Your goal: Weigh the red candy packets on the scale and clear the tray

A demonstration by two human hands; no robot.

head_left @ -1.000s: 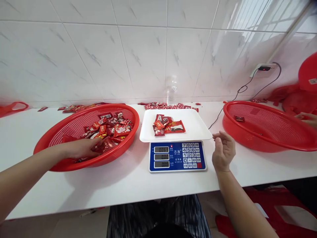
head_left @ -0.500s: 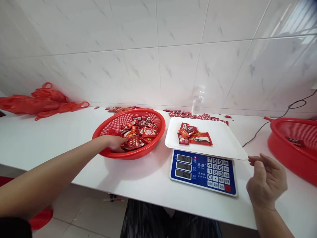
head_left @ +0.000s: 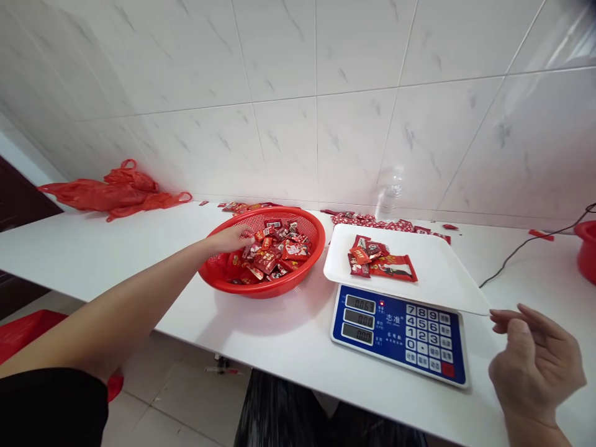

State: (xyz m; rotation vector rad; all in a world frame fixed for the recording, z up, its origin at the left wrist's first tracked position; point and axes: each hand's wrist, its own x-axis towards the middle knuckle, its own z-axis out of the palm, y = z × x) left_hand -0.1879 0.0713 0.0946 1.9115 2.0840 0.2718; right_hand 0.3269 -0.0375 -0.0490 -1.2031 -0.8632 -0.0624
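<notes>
My left hand (head_left: 233, 239) reaches over the left rim of a red perforated plastic basket (head_left: 314, 248), just above the candies. Its fingers look apart, and nothing shows in them. Small wrapped candies (head_left: 274, 248) in red and brown wrappers lie heaped in the basket. Beside it stands a blue digital scale (head_left: 400, 335) with a white tray (head_left: 442, 273) on top, its upper display reading about 0.063. Several red candy packets (head_left: 367, 254) and one larger red packet (head_left: 395, 268) rest on that tray. At the tray's right corner, my right hand (head_left: 535, 366) is half curled and empty, thumb and fingers apart.
Loose red packets (head_left: 372, 222) line the wall behind the tray, near a clear plastic bottle (head_left: 392, 189). Red plastic bags (head_left: 112, 191) lie at the left. A black cable (head_left: 507, 259) runs right, near another red basket (head_left: 587, 248). Black plastic (head_left: 284, 410) hangs below the table's front edge.
My left hand has lifted from the candies and moved toward the basket's back left. The view has turned left, so everything sits further right. The packets on the tray are unchanged.
</notes>
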